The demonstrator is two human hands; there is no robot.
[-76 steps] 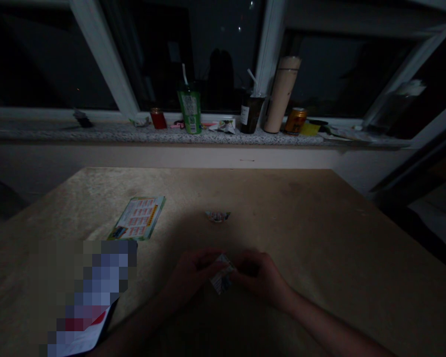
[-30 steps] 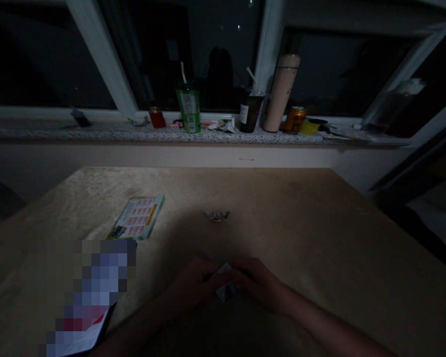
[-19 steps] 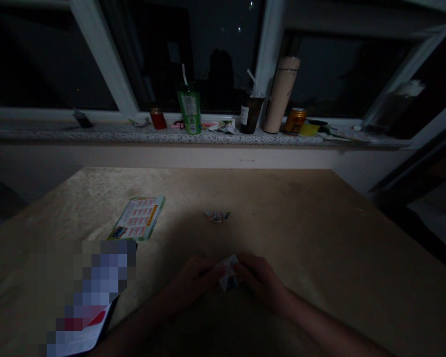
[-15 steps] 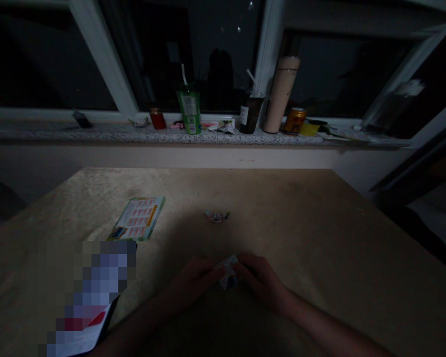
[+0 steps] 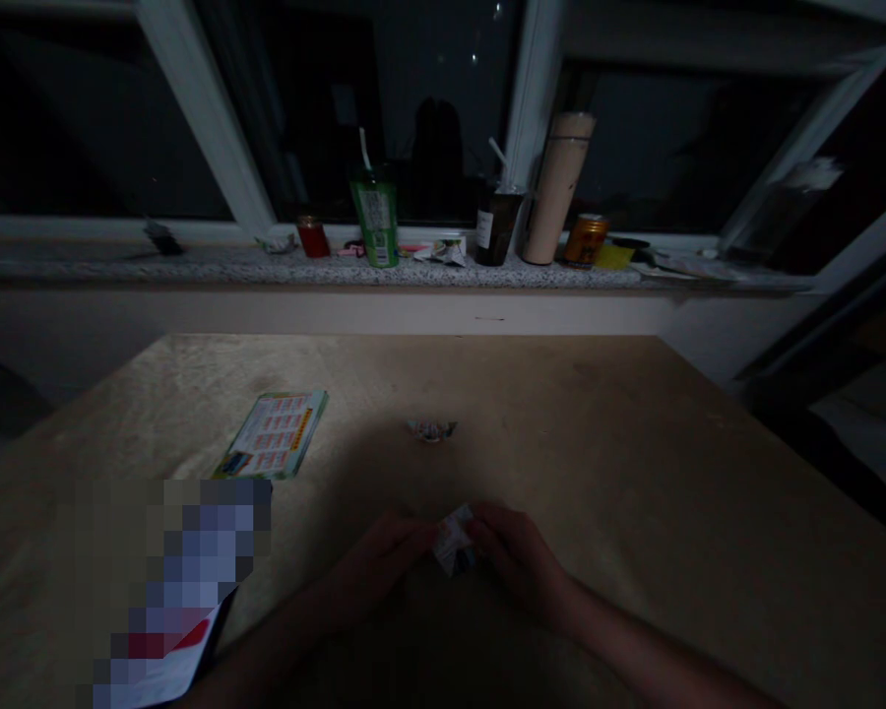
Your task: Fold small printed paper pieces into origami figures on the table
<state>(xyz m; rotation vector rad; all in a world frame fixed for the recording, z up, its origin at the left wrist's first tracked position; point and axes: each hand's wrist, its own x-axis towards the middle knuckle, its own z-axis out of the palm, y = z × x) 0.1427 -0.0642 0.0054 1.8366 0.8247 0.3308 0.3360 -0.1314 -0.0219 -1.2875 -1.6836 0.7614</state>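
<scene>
In dim light, my left hand (image 5: 384, 566) and my right hand (image 5: 515, 556) meet over the near middle of a tan table (image 5: 635, 473). Both pinch a small folded piece of printed paper (image 5: 454, 544) between their fingertips, left hand on its left edge, right hand on its right. A finished small folded paper shape (image 5: 431, 429) lies on the table a short way beyond the hands.
A printed leaflet (image 5: 273, 433) lies left of centre, and a blurred-out printed item (image 5: 177, 591) sits at the near left. The stone windowsill (image 5: 192, 264) holds a green cup (image 5: 375, 221), a dark cup (image 5: 496, 225), a tall beige flask (image 5: 558, 187), two cans and scraps.
The folded paper has been turned and worked between my fingers, shifting slightly right and up. My hands stayed close together in the same spot; nothing else moved.
</scene>
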